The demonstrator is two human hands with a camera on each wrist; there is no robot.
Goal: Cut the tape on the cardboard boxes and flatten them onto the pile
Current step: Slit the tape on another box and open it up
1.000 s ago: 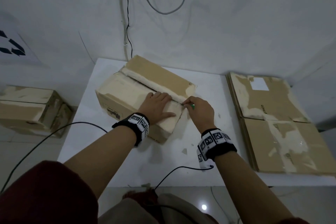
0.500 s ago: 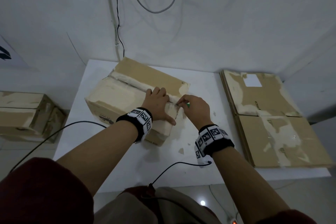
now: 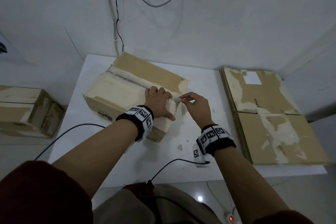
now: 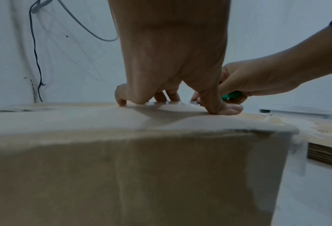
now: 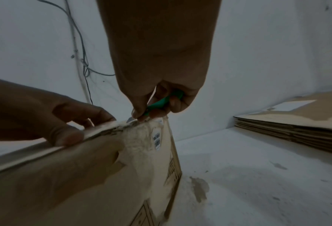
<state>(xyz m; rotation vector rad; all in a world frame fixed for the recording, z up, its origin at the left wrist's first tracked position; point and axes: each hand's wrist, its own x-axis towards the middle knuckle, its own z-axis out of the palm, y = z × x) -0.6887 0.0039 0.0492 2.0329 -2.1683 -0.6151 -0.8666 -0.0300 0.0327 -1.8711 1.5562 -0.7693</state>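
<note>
The right hand (image 3: 197,108) is closed around a small green cutter (image 5: 162,103), fingers and thumb curled round its handle. The tip of the cutter meets the top edge of the box (image 3: 127,85) at the near right end of the taped centre seam. In the right wrist view the tip sits in frayed tape (image 5: 140,137) where the seam meets the end face of the box.

The left hand (image 3: 158,102) lies on the top of the box, just left of the cutter. Its fingers bend down so that the tips press on the lid beside the seam, and the thumb (image 4: 226,109) presses near the right edge. This hand grips nothing.

Compared with the head view half a second ago, both hands remain at the same end of the seam. The right hand has turned slightly, so a pale sliver of the cutter's front shows between the two hands. The left hand has not shifted on the lid.

The box stands closed on the white table (image 3: 112,160), skewed to the table edges, with wide pale tape over its top and down its end. A pile of flattened boxes (image 3: 269,120) lies on the right part of the table, well apart from the box. Small scraps of tape (image 3: 179,147) lie on the table near the right wrist. Another taped box (image 3: 27,111) sits lower down to the left, off the table. Cables (image 3: 118,23) hang on the wall behind.
</note>
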